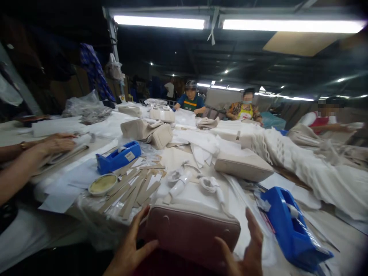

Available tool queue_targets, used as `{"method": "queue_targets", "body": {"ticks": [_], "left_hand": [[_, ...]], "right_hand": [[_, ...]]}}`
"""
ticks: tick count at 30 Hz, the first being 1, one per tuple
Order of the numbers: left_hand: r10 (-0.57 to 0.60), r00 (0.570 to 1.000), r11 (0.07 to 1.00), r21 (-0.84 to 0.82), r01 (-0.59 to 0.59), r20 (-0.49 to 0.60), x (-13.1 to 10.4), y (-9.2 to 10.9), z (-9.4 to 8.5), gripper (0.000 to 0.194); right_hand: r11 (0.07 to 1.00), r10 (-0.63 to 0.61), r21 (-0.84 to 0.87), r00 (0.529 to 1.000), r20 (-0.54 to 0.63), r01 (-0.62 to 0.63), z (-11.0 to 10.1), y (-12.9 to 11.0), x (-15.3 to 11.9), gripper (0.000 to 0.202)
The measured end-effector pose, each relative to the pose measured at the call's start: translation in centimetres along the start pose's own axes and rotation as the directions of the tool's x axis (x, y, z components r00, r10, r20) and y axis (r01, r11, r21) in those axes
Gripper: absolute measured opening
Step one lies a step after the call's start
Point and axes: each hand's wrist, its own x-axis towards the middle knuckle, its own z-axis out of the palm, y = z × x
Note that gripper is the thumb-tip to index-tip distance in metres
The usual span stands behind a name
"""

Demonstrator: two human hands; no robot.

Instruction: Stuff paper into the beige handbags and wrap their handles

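A beige handbag (189,232) sits right in front of me at the table's near edge, its base side facing me. Its two handles (179,184) are wrapped in white film and stand up behind. My left hand (135,245) is at the bag's left end, thumb and fingers spread, the fingertips by its corner. At the right end, my right hand (244,249) is open, its thumb before the bag's front and its raised fingers apart from the side. Whether either palm presses on the bag is hidden.
Blue tape dispensers stand at right (290,230) and left (119,157). Card strips (138,191) lie beside a round tin (102,184). Another beige bag (244,165) and white foam sheets (301,165) lie beyond. A co-worker's arms (37,151) reach in from the left; several people work opposite.
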Motion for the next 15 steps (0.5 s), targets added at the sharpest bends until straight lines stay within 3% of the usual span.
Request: {"method": "queue_targets", "body": {"ticks": [2,5,7,15], "left_hand": [[-0.064,0.989,0.996,-0.047,0.071,0.133,1.2,0.3,0.4,0.097],[-0.164,0.959,0.981,-0.067,0.184,0.232,2.3,0.4,0.8,0.094],[-0.198,0.946,0.972,-0.074,0.224,0.258,2.9,0.6,1.1,0.086],[-0.216,0.922,0.96,-0.103,0.261,0.321,7.4,1.5,1.3,0.075]], "right_hand": [[0.935,0.325,0.123,0.942,0.081,-0.333,-0.5,2.0,-1.1,0.092],[0.779,0.537,0.214,0.803,0.257,-0.589,0.0,3.9,-1.8,0.091],[0.743,0.567,0.215,0.766,0.302,-0.634,0.5,4.6,-1.6,0.09],[0.722,0.6,0.122,0.705,0.379,-0.681,1.2,6.5,1.1,0.081]]}}
